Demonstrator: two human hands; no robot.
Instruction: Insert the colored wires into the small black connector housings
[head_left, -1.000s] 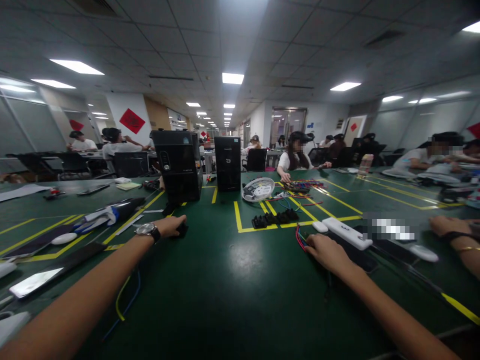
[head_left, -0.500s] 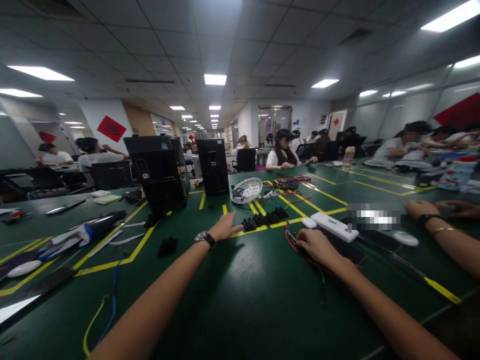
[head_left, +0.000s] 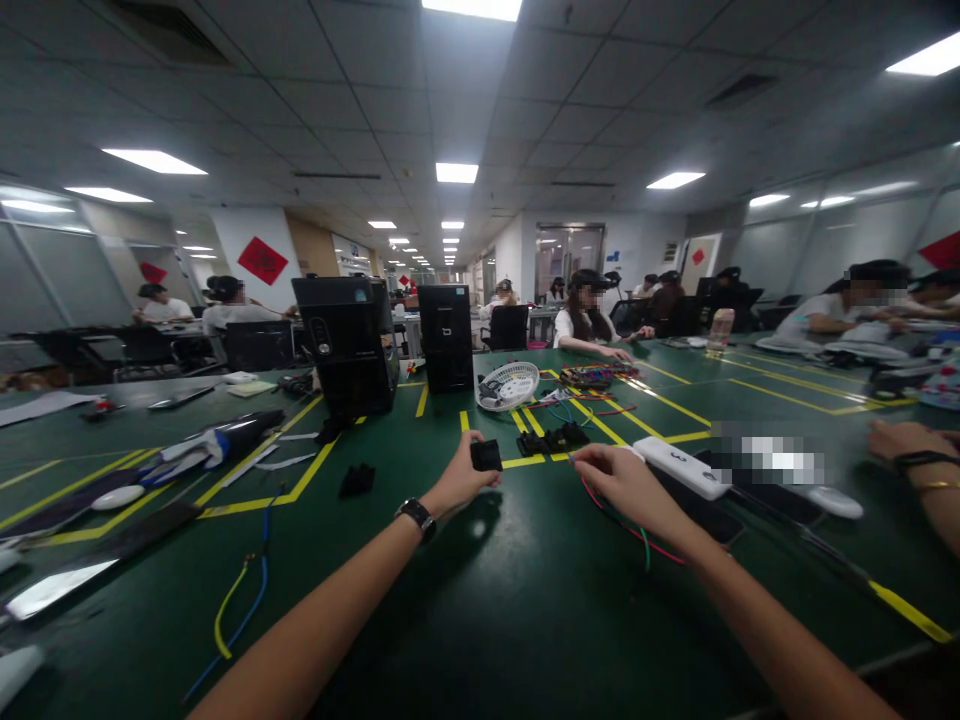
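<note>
My left hand [head_left: 463,478] is closed around a small black plastic block [head_left: 486,456], raised just off the green table. Other black blocks [head_left: 555,438] of this kind sit in a short row beyond it, and one more black block [head_left: 357,481] lies to the left. My right hand [head_left: 619,487] has thumb and fingers pinched together on thin wires. A red wire [head_left: 660,549] and a green wire [head_left: 646,548] trail from beneath this hand onto the table. The wire ends at the fingertips are too small to make out clearly.
Two black computer cases [head_left: 445,340] stand at the back. A white basket [head_left: 508,388] and a bundle of coloured wires [head_left: 596,374] lie beyond the blocks. A white power bank [head_left: 681,467] is right of my right hand. Another person's hand [head_left: 904,440] rests at far right.
My left hand has closed on a black block from the row and lifted it toward me. My right hand stays at the wires. The camera view has shifted slightly.
</note>
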